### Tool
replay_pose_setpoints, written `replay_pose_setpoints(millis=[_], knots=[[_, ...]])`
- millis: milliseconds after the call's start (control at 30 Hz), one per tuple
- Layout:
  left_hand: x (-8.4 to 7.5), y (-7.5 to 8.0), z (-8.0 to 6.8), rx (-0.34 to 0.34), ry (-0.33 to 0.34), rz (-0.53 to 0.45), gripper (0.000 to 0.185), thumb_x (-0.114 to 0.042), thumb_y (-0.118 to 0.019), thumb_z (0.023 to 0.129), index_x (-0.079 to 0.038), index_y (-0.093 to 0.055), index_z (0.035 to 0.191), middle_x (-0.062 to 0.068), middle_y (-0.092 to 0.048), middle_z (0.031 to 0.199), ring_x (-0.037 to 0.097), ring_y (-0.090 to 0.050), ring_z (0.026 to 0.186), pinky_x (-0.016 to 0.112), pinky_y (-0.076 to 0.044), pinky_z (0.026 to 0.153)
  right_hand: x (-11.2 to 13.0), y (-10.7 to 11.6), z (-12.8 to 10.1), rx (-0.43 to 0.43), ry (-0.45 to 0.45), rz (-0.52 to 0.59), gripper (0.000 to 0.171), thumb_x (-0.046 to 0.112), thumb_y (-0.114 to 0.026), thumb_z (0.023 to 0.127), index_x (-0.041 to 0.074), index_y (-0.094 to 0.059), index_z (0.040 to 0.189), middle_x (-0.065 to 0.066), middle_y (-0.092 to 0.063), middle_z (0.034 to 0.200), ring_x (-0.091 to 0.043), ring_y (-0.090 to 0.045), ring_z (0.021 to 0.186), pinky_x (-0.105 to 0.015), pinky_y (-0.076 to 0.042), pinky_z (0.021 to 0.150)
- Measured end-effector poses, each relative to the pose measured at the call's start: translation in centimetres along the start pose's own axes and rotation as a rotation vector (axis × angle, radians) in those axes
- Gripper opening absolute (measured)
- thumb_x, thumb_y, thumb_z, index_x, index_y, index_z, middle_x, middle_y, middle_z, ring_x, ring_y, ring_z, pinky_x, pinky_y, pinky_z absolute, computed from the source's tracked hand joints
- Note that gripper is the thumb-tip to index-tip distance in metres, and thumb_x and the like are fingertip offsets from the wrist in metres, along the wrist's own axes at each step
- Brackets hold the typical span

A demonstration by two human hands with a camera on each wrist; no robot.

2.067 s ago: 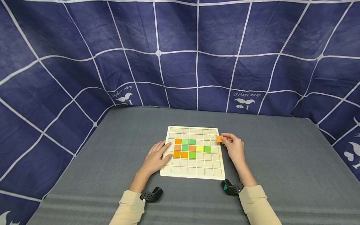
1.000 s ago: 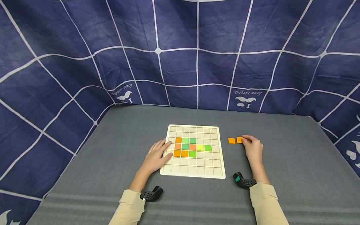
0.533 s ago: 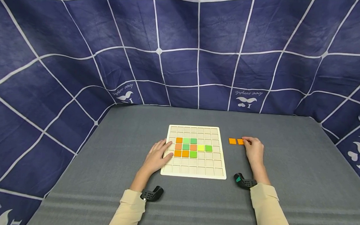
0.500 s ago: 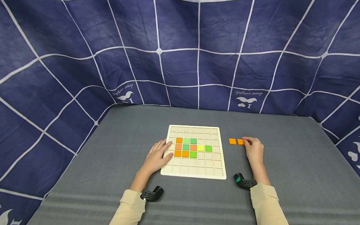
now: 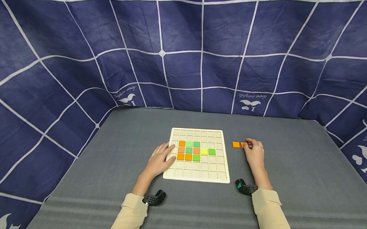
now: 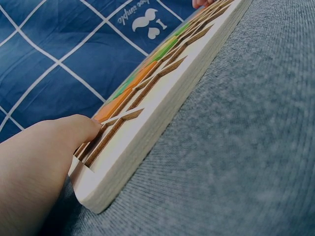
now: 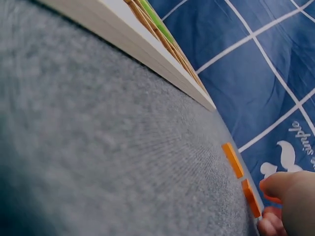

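Head view: left hand (image 5: 158, 160) lies flat, fingers relaxed, on the grid board (image 5: 196, 174)'s left edge, mid-table. Right hand (image 5: 254, 153) w/ fingertips on an orange tile (image 5: 242, 145), beside a second orange tile (image 5: 236, 144), right of the board.

Left wrist: thumb (image 6: 59, 135) rests on the board's edge; if it lifts, the board could shift.

Right wrist: fingers (image 7: 285, 189) curl over the tile; risk is nudging the 2nd one.

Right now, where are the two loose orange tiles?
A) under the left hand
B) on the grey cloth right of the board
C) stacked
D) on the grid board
B: both orange tiles lie side by side on the grey cloth right of the board, the right hand touching the nearer one.
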State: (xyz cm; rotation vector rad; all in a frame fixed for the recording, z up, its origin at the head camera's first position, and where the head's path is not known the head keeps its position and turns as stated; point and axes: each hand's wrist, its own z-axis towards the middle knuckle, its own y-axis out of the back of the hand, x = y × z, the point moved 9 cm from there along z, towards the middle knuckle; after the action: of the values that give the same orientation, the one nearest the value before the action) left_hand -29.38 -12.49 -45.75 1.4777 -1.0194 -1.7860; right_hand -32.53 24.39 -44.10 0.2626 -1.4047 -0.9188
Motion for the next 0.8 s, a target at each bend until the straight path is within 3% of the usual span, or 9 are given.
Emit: replay_pose_setpoints(millis=[267, 533, 667, 800], knots=[[0.0, 0.0, 0.0, -0.003, -0.012, 0.001, 0.054, -0.043, -0.049, 0.088, -0.020, -0.041, 0.136, 0.008, -0.031, 0.147, 0.027, -0.023, 0.138, 0.045, -0.014, 0.115, 0.8, 0.4, -0.7, -0.044, 0.014, -0.001, 0.032, 0.014, -0.049, 0.090, -0.002, -0.055, 0.117, -0.020, -0.045, 0.108, -0.032, -0.043, 0.096, -0.045, -0.039, 0.083], [0.2, 0.2, 0.0, -0.009, -0.013, 0.009, 0.054, -0.043, -0.049, 0.088, -0.019, -0.042, 0.136, 0.009, -0.032, 0.146, 0.027, -0.023, 0.138, 0.045, -0.014, 0.115, 3.5, 0.0, -1.4, -0.069, 0.088, 0.026, 0.027, 0.012, -0.050, 0.090, 0.000, -0.059, 0.112, -0.020, -0.051, 0.104, -0.034, -0.049, 0.095, -0.046, -0.043, 0.081], [0.2, 0.3, 0.0, -0.006, -0.011, 0.014, 0.054, -0.043, -0.049, 0.088, -0.020, -0.042, 0.136, 0.009, -0.032, 0.147, 0.026, -0.023, 0.138, 0.045, -0.014, 0.115, 5.1, -0.8, -2.1, -0.045, 0.134, 0.016, 0.025, 0.014, -0.050, 0.089, 0.002, -0.062, 0.108, -0.016, -0.055, 0.097, -0.028, -0.053, 0.085, -0.037, -0.045, 0.070], [0.0, 0.2, 0.0, 0.001, -0.018, 0.009, 0.054, -0.044, -0.047, 0.089, -0.020, -0.040, 0.137, 0.008, -0.031, 0.147, 0.027, -0.023, 0.138, 0.046, -0.014, 0.115, 6.7, -1.9, -3.1, 0.032, 0.175, 0.022, 0.026, 0.016, -0.049, 0.089, 0.002, -0.063, 0.106, -0.012, -0.057, 0.091, -0.022, -0.052, 0.075, -0.026, -0.040, 0.061]])
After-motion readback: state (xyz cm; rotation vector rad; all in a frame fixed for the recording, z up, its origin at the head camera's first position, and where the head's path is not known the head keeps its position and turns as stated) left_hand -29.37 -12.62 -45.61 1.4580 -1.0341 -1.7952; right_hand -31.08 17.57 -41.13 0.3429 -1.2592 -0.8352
